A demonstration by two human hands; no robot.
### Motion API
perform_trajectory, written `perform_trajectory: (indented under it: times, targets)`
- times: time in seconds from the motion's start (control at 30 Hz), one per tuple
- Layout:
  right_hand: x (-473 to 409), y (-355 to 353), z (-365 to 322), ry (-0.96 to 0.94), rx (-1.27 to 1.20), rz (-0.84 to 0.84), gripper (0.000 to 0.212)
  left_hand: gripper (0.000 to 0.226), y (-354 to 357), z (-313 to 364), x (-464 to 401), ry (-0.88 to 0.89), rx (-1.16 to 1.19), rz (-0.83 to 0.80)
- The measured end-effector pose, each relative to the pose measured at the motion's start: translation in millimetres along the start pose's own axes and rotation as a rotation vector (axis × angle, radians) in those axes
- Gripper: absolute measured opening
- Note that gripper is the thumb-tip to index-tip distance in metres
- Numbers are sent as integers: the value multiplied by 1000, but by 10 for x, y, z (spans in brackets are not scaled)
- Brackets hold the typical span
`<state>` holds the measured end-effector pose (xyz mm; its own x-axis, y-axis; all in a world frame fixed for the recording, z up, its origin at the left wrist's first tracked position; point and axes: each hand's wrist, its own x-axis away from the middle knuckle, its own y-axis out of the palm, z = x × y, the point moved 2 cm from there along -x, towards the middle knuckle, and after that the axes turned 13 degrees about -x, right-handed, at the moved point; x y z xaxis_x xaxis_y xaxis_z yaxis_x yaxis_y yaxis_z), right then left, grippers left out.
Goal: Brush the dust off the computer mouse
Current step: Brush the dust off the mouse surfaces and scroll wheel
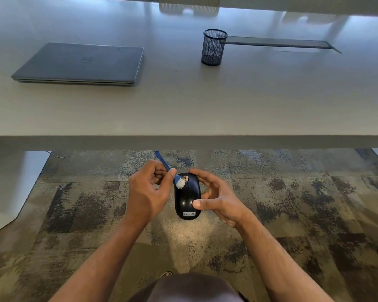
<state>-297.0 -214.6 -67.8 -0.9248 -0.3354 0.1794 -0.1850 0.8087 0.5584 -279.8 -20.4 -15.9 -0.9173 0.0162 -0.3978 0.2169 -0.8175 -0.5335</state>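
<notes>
Here the mouse (187, 196) was black and glossy, with a small label reading "Lenovo" at its near end. It was held in the air in front of the person, lower than the desk (183, 110) edge and above the carpet (292, 203). Its far end, the one with the wheel, pointed toward the desk.

The right hand (216, 198) held the mouse from the right side. The thumb pressed on the top of the mouse near the label, and the other fingers curled around the right edge and the far end, so the hand was clamped on the mouse.

The brush (172, 173) had a thin blue handle and white bristles. The bristles touched the far left part of the mouse, just beside the wheel. The left hand (150, 189), at the left of the mouse, pinched the blue handle between the thumb and the curled fingers, and the end of the handle stuck out beyond the hand toward the desk.

Beyond the mouse, the desk was pale and wide. On it, far and to the left of the mouse, lay a closed grey laptop (81, 64). Far and slightly to the right of the mouse stood an upright black mesh cup (213, 47). A long dark slot (277, 42) in the desk ran from the cup to the right.

Nearer than the mouse, at the bottom, a part of the person's dark clothing (192, 288) was visible.
</notes>
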Motion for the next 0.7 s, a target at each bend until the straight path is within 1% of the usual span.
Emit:
perform_trajectory:
  times: [0.13, 0.23, 0.37, 0.5, 0.6, 0.7]
  targets:
    - [3, -1, 12, 0, 2, -7, 89, 16, -13, -67, -38, -101, 8, 40]
    - [1, -24, 12, -12, -5, 0, 90, 11, -51, -53, -40, -131, 89, 47]
    - [-16, -45, 13, -22, -10, 11, 89, 12, -71, 25, 2, -45, 217, -23]
    - [-21, -18, 2, -27, -16, 11, 89, 12, -55, 82, 54, 32, 268, -125]
    - [-16, 8, -20, -32, -11, 4, 87, 11, -36, 50, 60, 34, 262, -136]
    - [-4, 16, -29, -35, 4, -2, 87, 12, -14, -33, 28, -21, 209, -104]
